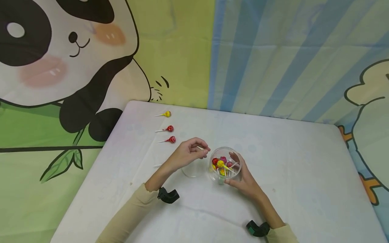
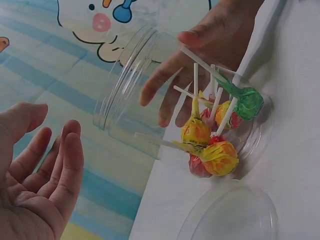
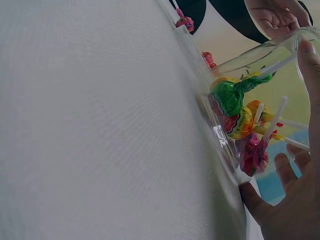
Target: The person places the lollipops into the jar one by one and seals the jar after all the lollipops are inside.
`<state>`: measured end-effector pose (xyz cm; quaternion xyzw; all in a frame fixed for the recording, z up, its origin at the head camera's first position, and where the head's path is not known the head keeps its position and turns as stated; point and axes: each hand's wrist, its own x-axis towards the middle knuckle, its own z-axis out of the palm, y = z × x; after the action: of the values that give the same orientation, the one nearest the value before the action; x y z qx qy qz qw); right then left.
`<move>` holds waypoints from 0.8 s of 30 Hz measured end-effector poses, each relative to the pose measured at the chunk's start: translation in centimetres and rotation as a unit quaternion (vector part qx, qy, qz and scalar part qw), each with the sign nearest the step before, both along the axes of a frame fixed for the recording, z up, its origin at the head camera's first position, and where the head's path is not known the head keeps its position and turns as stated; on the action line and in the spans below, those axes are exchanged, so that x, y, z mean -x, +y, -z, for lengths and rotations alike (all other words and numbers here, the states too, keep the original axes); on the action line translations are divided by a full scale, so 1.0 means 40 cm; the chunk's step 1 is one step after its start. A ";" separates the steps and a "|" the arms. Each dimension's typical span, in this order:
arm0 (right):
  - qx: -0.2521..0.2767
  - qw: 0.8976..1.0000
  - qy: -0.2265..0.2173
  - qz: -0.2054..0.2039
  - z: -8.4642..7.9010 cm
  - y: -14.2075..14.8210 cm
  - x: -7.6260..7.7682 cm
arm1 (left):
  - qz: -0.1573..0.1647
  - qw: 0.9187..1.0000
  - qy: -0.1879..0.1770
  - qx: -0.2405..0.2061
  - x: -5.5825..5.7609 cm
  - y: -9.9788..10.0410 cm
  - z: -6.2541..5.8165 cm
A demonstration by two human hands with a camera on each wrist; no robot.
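Observation:
A clear plastic jar (image 1: pixel 225 148) stands uncovered on the table with several wrapped lollipops (image 1: pixel 220 164) inside, yellow, red, pink and green. My right hand (image 1: pixel 247 180) grips the jar from its right side, thumb at the front and fingers around the back. To the left of the rim is my left hand (image 1: pixel 192 152), fingers loosely bent and nothing in them, as the left wrist view shows. Below it a clear round lid (image 2: pixel 230 212) lies flat beside the jar.
Left of the jar, a yellow lollipop (image 1: pixel 167 114), a red lollipop (image 1: pixel 170 128) and another red lollipop (image 1: pixel 172 139) lie in a column. A white stick (image 1: pixel 157 165) pokes out from behind my left forearm. A cartoon-printed cloth (image 1: pixel 182 50) hangs behind the white table (image 1: pixel 297 152).

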<state>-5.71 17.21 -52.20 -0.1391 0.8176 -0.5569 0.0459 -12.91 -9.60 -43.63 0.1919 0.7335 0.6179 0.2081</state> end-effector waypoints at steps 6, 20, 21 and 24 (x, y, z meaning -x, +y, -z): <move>0.001 1.000 -0.006 0.004 -0.001 -0.001 -0.002 | -0.019 1.000 -0.001 0.022 0.001 -0.021 0.005; -0.004 1.000 -0.001 0.005 -0.001 -0.003 -0.002 | -0.083 0.996 -0.015 0.034 -0.008 -0.121 0.052; -0.006 1.000 -0.001 0.005 0.000 -0.002 -0.002 | -0.088 0.995 -0.018 0.035 -0.008 -0.130 0.054; -0.011 1.000 -0.001 0.007 0.000 -0.002 -0.001 | -0.106 0.993 -0.026 0.042 -0.010 -0.156 0.061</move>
<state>-5.66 17.13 -52.19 -0.1324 0.8244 -0.5485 0.0447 -12.50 -15.86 -46.07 0.0885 0.7696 0.6096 0.1682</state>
